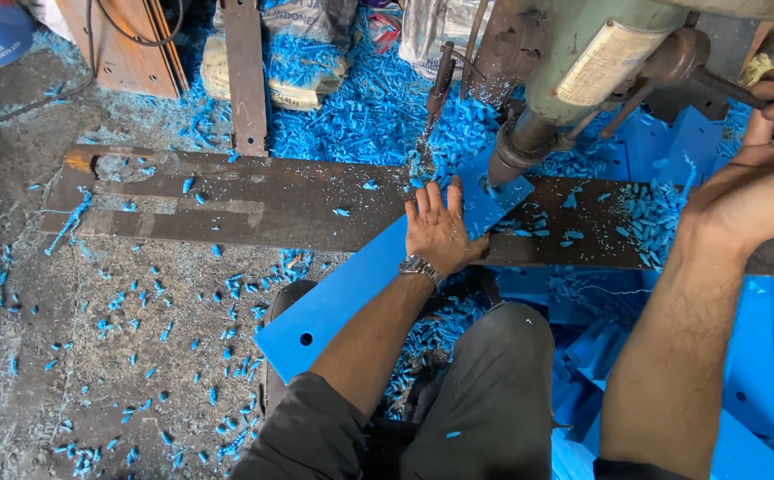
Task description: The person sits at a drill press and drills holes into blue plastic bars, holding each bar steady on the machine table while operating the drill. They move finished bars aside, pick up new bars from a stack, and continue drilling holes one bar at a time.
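Note:
A long blue plastic strip (351,284) with a round hole near its lower end lies slanted across a dark metal plate (227,209). My left hand (440,229), with a wristwatch, presses flat on the strip just below the drill chuck (509,158) of a grey-green drill press (600,53). The drill tip meets the strip's upper end. My right hand (760,187) is raised at the right, closed around the press's dark feed lever (738,89).
Blue plastic shavings (360,107) cover the floor and plate. More blue strips (760,356) are stacked at the right. Sacks (289,44) and a wooden board (129,44) stand at the back. My dark-trousered knee (485,391) sits under the strip.

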